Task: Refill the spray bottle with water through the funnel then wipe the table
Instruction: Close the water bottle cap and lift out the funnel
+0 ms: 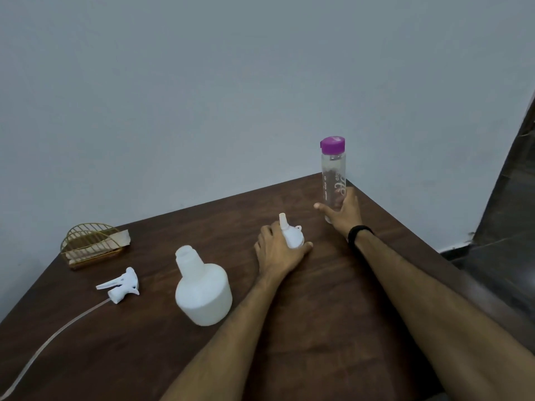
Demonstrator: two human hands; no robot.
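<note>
Spray bottle (202, 290) stands uncapped mid-table, trigger head (123, 285) lying left. Left hand (275, 251) grips funnel (292, 235); right hand (346, 211) grasps water bottle (333, 175). Setup step; next, seat funnel in neck, uncap water.

You are reaching both bare forearms forward over the surface (333, 314), the right one stretching farther and wearing a dark band (357, 233) at the wrist. Your left hand (276, 251) is lying knuckles-up with its fingers curling around the funnel (291, 235). Your right hand (344, 211) is wrapping the base of the water bottle (333, 175), thumb sticking out to the left.
</note>
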